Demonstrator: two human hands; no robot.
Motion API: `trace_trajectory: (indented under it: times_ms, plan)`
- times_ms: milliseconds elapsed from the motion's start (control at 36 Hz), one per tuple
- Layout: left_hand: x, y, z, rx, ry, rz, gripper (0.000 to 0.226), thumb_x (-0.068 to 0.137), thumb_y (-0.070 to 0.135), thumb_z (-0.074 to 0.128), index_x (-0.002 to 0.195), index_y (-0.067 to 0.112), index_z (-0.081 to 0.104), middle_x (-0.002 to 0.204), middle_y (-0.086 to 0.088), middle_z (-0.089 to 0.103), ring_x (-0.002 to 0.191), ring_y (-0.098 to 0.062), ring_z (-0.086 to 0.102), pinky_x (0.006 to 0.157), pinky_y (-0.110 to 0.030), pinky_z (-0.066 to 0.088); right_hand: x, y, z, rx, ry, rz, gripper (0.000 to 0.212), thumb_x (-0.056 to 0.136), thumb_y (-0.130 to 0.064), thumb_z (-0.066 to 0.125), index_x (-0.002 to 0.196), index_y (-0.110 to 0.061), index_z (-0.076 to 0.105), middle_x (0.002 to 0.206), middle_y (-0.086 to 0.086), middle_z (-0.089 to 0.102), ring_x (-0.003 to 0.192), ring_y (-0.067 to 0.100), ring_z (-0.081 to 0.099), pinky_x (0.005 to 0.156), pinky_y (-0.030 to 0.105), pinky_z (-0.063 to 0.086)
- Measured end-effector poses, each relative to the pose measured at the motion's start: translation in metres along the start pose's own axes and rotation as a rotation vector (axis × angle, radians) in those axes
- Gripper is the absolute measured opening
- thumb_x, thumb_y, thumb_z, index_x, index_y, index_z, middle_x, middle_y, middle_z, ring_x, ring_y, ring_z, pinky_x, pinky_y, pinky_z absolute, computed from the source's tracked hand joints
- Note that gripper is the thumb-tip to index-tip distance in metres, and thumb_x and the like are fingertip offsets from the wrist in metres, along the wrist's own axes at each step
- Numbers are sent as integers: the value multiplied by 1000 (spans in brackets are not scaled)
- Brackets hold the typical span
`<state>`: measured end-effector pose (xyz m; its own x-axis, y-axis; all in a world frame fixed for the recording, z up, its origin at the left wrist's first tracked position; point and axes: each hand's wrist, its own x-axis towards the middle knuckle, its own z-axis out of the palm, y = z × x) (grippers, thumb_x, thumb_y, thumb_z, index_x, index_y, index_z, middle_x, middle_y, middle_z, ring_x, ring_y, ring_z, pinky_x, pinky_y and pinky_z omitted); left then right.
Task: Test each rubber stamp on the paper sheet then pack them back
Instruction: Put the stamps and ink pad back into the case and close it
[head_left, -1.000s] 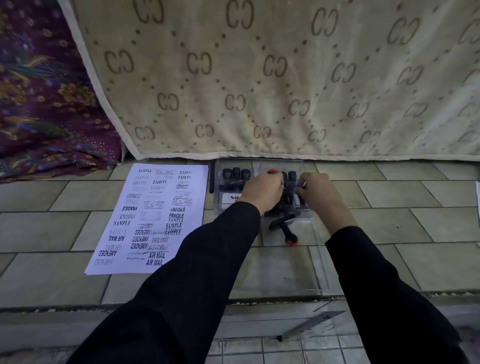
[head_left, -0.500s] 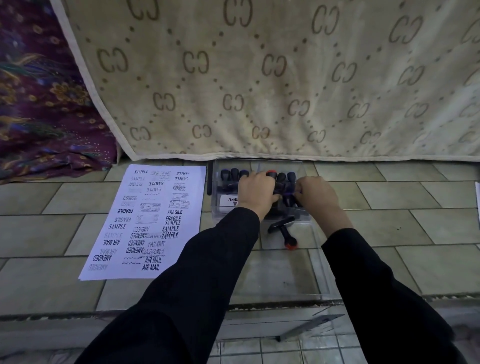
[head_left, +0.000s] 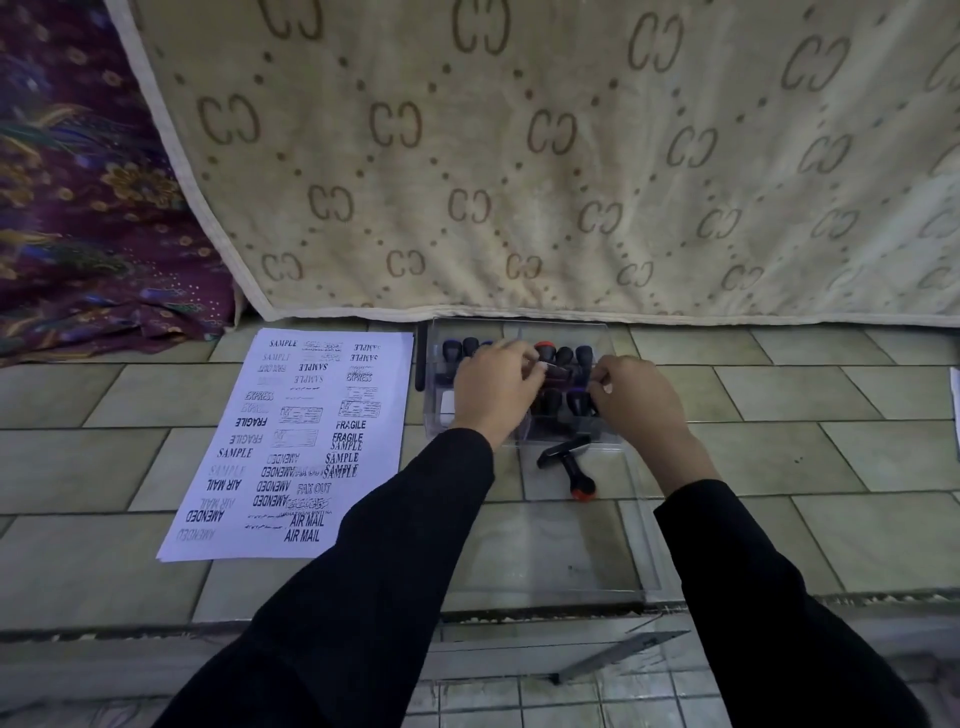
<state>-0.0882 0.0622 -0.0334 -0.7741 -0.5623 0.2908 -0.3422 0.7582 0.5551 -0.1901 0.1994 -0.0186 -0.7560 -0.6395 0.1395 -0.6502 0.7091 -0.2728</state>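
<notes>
A clear plastic box (head_left: 434, 410) on the tiled floor holds several black-handled rubber stamps (head_left: 563, 356). Both my hands reach into it. My left hand (head_left: 493, 387) and my right hand (head_left: 636, 400) pinch the two ends of one dark stamp (head_left: 563, 371) lying across the box. One loose stamp with a red knob (head_left: 571, 467) lies on the clear lid (head_left: 587, 545) in front of the box. The white paper sheet (head_left: 291, 441), covered in printed test marks, lies to the left.
A beige patterned blanket (head_left: 519, 156) hangs right behind the box. Purple floral cloth (head_left: 78, 182) lies at the far left. A black pen-like stick (head_left: 420, 358) rests between sheet and box. A floor step edge (head_left: 467, 613) runs below my arms.
Both hands have stayed in the box and shifted slightly, now meeting on one stamp lying across it. The loose red-knobbed stamp has not moved.
</notes>
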Motion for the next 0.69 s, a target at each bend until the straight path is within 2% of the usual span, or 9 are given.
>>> trace_trajectory:
  times_ms: [83, 167, 250, 333, 389, 444, 472, 583, 694]
  plan:
    - [-9, -16, -12, -65, 81, -49, 17, 88, 25, 55, 100, 23, 68, 99, 6, 66, 89, -14, 61, 71, -32, 50, -10, 1, -1, 135, 126, -4, 14, 87, -15, 57, 99, -9, 63, 92, 7, 68, 76, 24, 59, 64, 33, 48]
    - [-20, -35, -22, -109, 132, -109, 21, 89, 20, 57, 107, 18, 66, 106, 0, 64, 99, -20, 57, 84, -35, 47, -25, -2, -2, 241, 233, -30, 11, 85, -16, 61, 95, -12, 63, 88, 1, 68, 62, 13, 48, 58, 25, 37]
    - [-34, -48, -33, -206, 236, -89, 21, 89, 14, 56, 109, 15, 65, 111, -1, 58, 106, -19, 51, 92, -31, 43, -43, -6, -2, 303, 195, -21, 9, 83, -22, 65, 89, -17, 61, 84, -3, 67, 61, 11, 51, 59, 27, 43]
    - [-52, -58, -45, -311, 351, -58, 19, 90, 13, 55, 106, 20, 63, 109, 8, 54, 107, -9, 47, 91, -17, 38, -62, -8, 2, 351, 148, 11, 14, 80, -28, 70, 82, -19, 60, 79, -6, 64, 67, 9, 58, 61, 29, 52]
    - [-61, -68, -52, -298, 386, -76, 19, 90, 15, 55, 106, 24, 62, 109, 10, 56, 106, -7, 47, 90, -13, 34, -74, -8, 7, 310, 114, 5, 20, 78, -34, 72, 82, -20, 58, 80, -7, 62, 67, 4, 54, 55, 19, 44]
    - [-69, -82, -57, -240, 375, -120, 19, 91, 16, 55, 107, 24, 62, 110, 8, 58, 106, -10, 47, 90, -20, 35, -84, -8, 13, 276, 103, -3, 24, 77, -35, 74, 83, -22, 54, 81, -8, 59, 66, 1, 48, 52, 11, 30]
    - [-72, -89, -59, -205, 345, -144, 19, 91, 18, 55, 109, 24, 62, 111, 8, 58, 107, -12, 47, 90, -24, 36, -89, -8, 16, 278, 100, -1, 26, 76, -34, 75, 83, -21, 54, 82, -7, 58, 67, 3, 48, 52, 11, 29]
    - [-88, -111, -59, -77, 186, -159, 21, 92, 22, 56, 112, 21, 63, 115, 3, 60, 107, -19, 51, 92, -36, 42, -102, -10, 26, 294, 47, 19, 30, 71, -24, 78, 87, -17, 54, 85, -3, 55, 75, 15, 53, 61, 21, 36]
    - [-100, -122, -52, 5, 114, -105, 20, 91, 19, 58, 109, 17, 65, 114, 1, 62, 105, -21, 54, 89, -35, 42, -109, -10, 34, 312, 14, 43, 33, 70, -15, 78, 88, -17, 50, 85, -1, 54, 75, 16, 52, 65, 21, 37]
